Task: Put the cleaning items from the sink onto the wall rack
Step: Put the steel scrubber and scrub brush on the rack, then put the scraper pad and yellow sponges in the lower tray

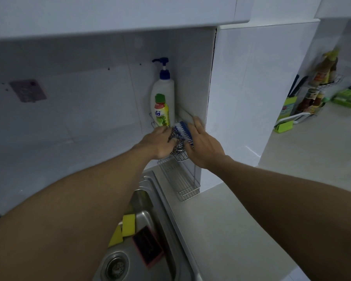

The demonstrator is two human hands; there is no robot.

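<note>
Both hands meet at the upper tier of the wire wall rack (185,185) in the corner. My left hand (157,141) grips a steel wool scourer (176,144) at the rack's top shelf. My right hand (205,148) holds a blue brush with white bristles (183,131) just above the scourer. On the same tier stand a white pump bottle (163,92) and a small green-capped dish soap bottle (161,111). Down in the steel sink (160,230) lie two yellow sponges (128,222) and a pink-edged dark scouring pad (148,246).
The rack's lower wire shelf holds nothing visible. A pale counter (231,220) runs right of the sink. At far right stand sauce bottles (320,78), a green knife holder (290,107) and a green tray (349,98). The sink drain (117,267) is at the bottom.
</note>
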